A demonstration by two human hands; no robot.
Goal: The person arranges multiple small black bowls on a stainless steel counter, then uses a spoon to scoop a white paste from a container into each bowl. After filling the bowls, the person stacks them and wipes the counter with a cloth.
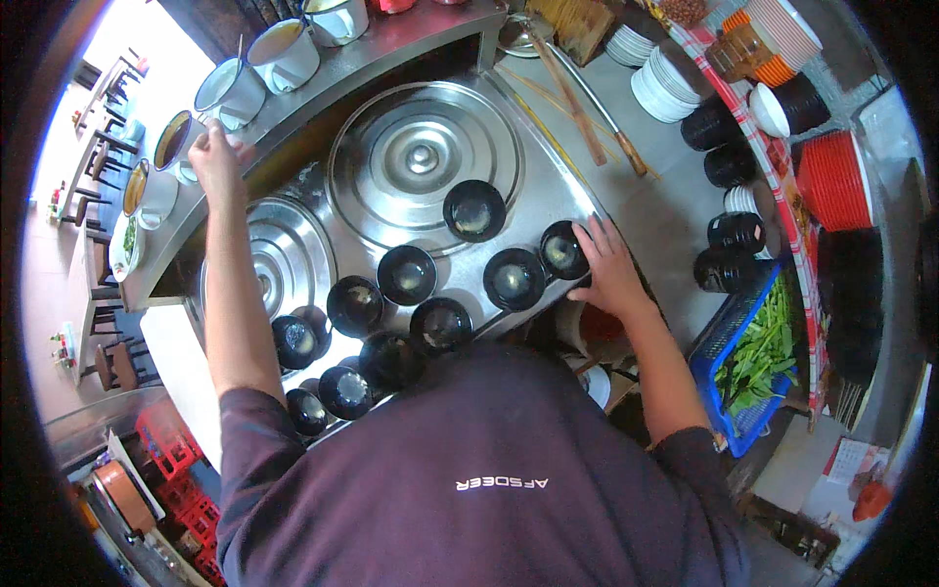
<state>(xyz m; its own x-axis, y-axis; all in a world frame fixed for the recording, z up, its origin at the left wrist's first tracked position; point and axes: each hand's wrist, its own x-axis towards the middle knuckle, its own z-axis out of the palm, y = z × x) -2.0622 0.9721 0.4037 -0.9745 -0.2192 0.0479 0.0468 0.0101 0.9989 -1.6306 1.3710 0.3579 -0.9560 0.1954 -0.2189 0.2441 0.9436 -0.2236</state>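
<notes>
Several black bowls stand on the steel counter, some with a little pale matter at the bottom. My right hand (607,268) has its fingers spread against the rim of the rightmost black bowl (564,250). Another black bowl (514,279) is just left of it, and one more (474,211) rests on the edge of a large round steel lid (422,158). Over at the shelf, my left hand (218,158) is raised beside a white enamel mug of dark liquid (174,141); its fingers are bent near the rim, and what they hold is too small to tell.
More white mugs (285,55) line the raised steel shelf (381,55), with a plate of chopped greens (128,246) at its near end. To the right are stacked white plates (664,86), black bowl stacks (736,232), a blue basket of leafy greens (759,359) and a wooden-handled tool (629,154).
</notes>
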